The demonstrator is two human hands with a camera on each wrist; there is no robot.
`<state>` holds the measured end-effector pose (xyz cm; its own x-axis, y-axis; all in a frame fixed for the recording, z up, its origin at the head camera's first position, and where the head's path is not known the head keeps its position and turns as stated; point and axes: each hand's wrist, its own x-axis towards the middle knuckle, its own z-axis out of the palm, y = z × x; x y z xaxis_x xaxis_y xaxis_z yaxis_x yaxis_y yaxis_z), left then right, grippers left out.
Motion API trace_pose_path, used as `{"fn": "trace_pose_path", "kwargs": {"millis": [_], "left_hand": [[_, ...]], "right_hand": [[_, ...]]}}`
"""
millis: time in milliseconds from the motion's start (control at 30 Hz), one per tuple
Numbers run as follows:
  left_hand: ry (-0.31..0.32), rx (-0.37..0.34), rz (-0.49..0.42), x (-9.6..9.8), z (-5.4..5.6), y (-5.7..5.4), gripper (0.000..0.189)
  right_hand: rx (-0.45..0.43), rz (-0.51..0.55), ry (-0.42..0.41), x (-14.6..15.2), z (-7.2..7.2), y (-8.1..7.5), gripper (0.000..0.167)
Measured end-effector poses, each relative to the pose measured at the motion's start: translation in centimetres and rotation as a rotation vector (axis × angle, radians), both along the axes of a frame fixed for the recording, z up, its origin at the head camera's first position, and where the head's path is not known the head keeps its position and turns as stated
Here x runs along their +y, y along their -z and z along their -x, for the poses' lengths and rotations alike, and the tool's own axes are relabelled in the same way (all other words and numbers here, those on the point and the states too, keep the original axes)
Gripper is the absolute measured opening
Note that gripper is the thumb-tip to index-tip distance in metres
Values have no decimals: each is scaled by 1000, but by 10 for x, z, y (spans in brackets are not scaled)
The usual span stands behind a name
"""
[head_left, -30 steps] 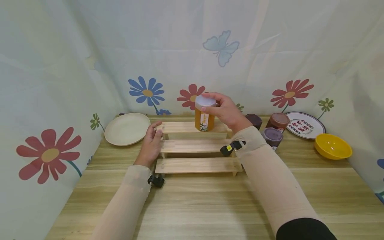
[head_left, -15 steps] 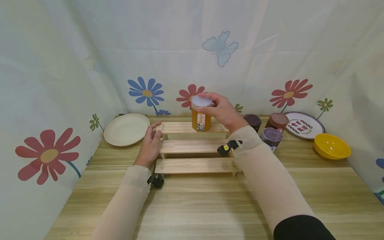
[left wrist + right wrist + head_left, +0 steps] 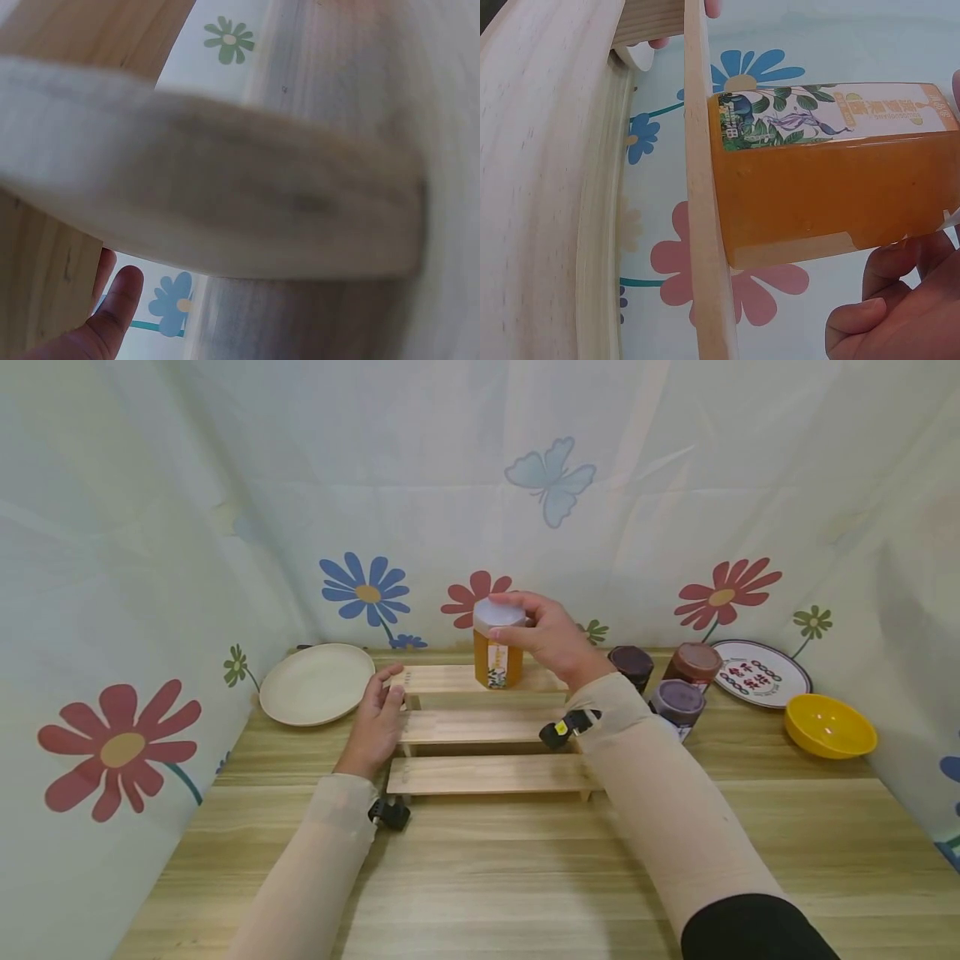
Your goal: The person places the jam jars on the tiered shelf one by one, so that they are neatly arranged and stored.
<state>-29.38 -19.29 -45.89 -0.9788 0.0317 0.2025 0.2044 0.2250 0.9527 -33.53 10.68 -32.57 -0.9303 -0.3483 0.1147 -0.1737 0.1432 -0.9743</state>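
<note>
A three-tier wooden display rack [image 3: 465,774] stands on the table. On its top tier is a hexagonal jar of amber honey [image 3: 486,654] with a white lid and a printed label, upright. My right hand [image 3: 553,639] grips the jar by its lid from the right, thumb in front and fingers behind. In the right wrist view the honey jar [image 3: 817,184] has its base right at the shelf board. My left hand [image 3: 375,727] holds the left end of the top tier; in the left wrist view its thumb [image 3: 120,304] shows beside the wood.
Right of the rack stand three dark-lidded jars, among them a purple one [image 3: 678,700] and a reddish one [image 3: 693,664]. Farther right are a printed plate [image 3: 783,664] and a yellow bowl [image 3: 831,727]. A cream plate [image 3: 318,685] lies back left, before a flowered curtain [image 3: 420,460].
My right hand has shifted the honey jar a little to the left along the top tier, more slowly in the latest half second. My left hand has stayed on the rack.
</note>
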Motion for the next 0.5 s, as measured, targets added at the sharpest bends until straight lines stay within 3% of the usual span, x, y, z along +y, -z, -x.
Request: {"fn": "trace_pose_path", "kwargs": {"millis": [500], "left_hand": [[7, 29, -8, 1, 2, 0, 44]], "right_hand": [[10, 17, -4, -9, 1, 1, 51]]}}
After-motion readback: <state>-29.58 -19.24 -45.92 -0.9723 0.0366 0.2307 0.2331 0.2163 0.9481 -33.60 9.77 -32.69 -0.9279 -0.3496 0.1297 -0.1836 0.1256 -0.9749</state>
